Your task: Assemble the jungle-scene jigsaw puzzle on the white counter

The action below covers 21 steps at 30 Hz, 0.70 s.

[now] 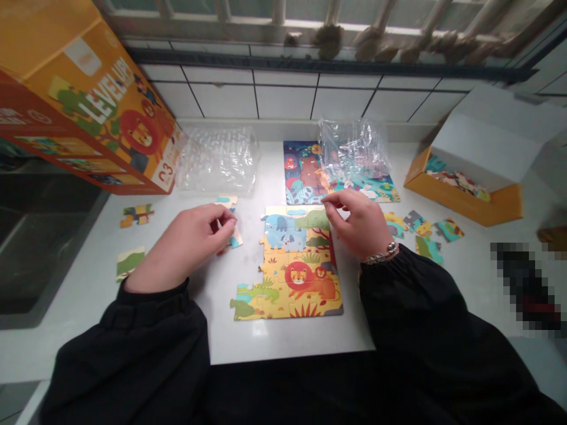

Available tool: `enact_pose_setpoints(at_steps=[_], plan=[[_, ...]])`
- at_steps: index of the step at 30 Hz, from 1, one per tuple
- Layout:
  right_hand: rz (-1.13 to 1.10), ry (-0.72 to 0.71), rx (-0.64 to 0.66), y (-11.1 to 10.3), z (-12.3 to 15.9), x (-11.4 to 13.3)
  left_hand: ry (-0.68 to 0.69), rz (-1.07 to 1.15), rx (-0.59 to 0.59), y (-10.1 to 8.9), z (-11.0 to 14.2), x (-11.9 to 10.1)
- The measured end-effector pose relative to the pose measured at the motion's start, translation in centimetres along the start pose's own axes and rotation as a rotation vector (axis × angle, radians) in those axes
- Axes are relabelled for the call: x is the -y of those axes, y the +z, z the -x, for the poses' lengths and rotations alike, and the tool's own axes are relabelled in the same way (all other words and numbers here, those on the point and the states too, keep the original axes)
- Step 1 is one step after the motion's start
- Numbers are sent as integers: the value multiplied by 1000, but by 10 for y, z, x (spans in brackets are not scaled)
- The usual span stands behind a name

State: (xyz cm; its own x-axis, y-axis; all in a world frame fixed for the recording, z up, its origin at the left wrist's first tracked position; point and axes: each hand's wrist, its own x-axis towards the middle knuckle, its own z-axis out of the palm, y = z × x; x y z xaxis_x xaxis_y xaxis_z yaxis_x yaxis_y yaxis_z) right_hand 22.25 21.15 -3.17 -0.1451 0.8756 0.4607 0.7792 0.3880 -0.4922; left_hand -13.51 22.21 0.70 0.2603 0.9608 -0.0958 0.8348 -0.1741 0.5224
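A partly joined animal jigsaw (292, 271) with a lion and an elephant lies on the white counter (283, 336) in front of me. My left hand (188, 245) is curled with its fingertips pinched on a loose puzzle piece (234, 236) just left of the jigsaw. My right hand (361, 224), with a bracelet at the wrist, rests at the jigsaw's upper right corner, its fingers pinched together on a piece there that I can barely see. Both arms wear black sleeves.
A finished jigsaw (305, 174) lies farther back under a crumpled plastic bag (352, 147). Another clear bag (217, 159) and the orange puzzle box (84, 100) stand at left. An open orange box (469, 177) holds pieces at right. Loose pieces (425, 233) lie beside it, others (137, 215) at left.
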Motion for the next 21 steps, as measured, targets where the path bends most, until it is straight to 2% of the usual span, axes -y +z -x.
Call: enact_pose_setpoints(at_steps=[5,9,12,21], plan=[[1,53,-21,-4,-1,-8,197,-14,48,1,0,19],[6,45,-3,-4,-1,-8,160,-3,98,-1,1,41],[9,28,6,-2,-1,-8,130,1,119,-1,3,49],[10,38,93,2,0,-3,137,9,155,2,2,43]])
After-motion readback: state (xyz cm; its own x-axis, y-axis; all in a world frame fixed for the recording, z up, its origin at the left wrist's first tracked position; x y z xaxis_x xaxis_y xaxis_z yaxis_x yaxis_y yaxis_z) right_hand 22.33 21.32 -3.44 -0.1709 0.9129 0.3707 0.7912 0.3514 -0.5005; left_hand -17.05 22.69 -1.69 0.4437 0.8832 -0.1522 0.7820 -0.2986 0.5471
